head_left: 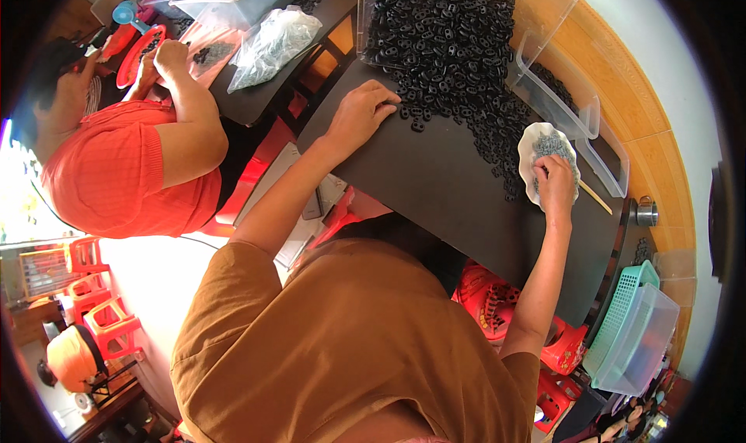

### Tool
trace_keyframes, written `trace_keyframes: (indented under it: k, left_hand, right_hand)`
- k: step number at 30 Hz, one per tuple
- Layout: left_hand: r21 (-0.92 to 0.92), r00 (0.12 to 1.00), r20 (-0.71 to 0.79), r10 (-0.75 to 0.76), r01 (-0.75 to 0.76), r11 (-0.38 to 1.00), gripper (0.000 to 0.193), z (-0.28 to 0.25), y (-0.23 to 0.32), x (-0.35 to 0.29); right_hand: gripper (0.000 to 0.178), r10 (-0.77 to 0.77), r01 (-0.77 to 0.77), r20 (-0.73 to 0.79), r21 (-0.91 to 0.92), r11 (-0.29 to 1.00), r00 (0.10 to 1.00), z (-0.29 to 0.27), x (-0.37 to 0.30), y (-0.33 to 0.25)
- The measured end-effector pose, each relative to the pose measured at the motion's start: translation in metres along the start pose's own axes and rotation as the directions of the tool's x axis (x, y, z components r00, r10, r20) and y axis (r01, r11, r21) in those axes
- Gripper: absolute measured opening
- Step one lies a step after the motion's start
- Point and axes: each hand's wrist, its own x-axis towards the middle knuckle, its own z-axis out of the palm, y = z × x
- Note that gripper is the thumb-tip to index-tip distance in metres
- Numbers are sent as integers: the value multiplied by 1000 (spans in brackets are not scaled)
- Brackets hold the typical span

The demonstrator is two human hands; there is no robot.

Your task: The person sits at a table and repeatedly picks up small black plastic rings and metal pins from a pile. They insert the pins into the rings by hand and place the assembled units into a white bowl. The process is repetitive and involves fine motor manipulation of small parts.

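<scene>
- Holds the left hand (359, 116) low over the table (451, 202), curled, at the near left edge of the spread of black pieces (451, 39).
- Cannot tell the left grip: too small to make out as pressed together or pinching a piece.
- Reaches with the right hand (553, 177) into the white wavy-rimmed bowl (528, 149), bent down upon the grey bits (550, 142).
- Cannot tell the right grip either, with the view onto its tips blocked from above.
- Has the black pieces heaped thickly at the far side, within the walls of a clear box (556, 4), and trailing over the table toward the bowl, close to its left side.
- Has a thin pale stick (596, 197) just right of the bowl, slanting toward the table's edge.
- Has more clear tubs (558, 110) beyond the bowl, one with black pieces inside.
- Has a metal cup (646, 211) farther right, and near it a green basket (622, 311) against a clear bin (641, 346).
- Wears a brown shirt (350, 350).
- Sits near a co-worker (128, 179) in red, at left, with hands (167, 62) by a red bowl (123, 71), near a clear bag (276, 47) and a blue scoop (124, 12).
- Has red stools (113, 326) on the floor, lower left.
</scene>
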Motion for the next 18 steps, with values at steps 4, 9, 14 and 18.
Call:
trace_keyframes:
  k: [4, 9, 14, 18]
  left_hand:
    - [117, 999, -1, 45, -44, 992, 18, 4, -3, 8]
    - [163, 998, 43, 56, -62, 985, 16, 8, -4, 19]
    - [117, 998, 12, 61, -62, 991, 14, 7, -8, 18]
    - [-46, 1000, -31, 1, -2, 999, 11, 6, -15, 18]
  right_hand:
    - [8, 26, -27, -65, -25, 999, 998, -8, 4, -11]
    - [10, 97, -93, 70, -51, 994, 993, -7, 1, 5]
    - [8, 53, -53, 21, -26, 998, 998, -7, 2, 6]
    - [9, 23, -23, -39, -15, 1000, 999, -8, 3, 0]
